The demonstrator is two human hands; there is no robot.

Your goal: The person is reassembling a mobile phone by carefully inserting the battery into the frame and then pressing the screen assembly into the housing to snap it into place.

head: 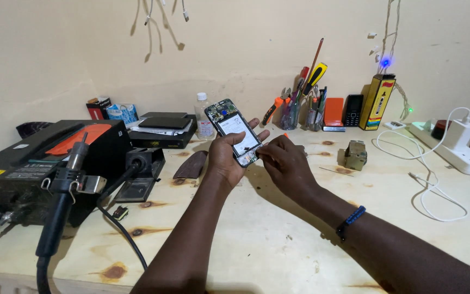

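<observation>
My left hand (pixel 225 156) holds an opened smartphone (pixel 233 129) above the wooden table, back cover off, with its circuit board and white battery showing. The phone tilts up and away from me. My right hand (pixel 285 161) pinches at the phone's lower end near the bottom board. A small orange tip shows by its fingers; whether they hold a tool I cannot tell. A blue and black band sits on my right wrist (pixel 350 220).
A black hot-air station (pixel 39 163) with its handle (pixel 63 190) and hose stands at the left. Cups of screwdrivers and pliers (pixel 300 103), phones, a yellow box (pixel 377 102), a small metal block (pixel 352 155), a white power strip (pixel 452 149) and cables line the back and right.
</observation>
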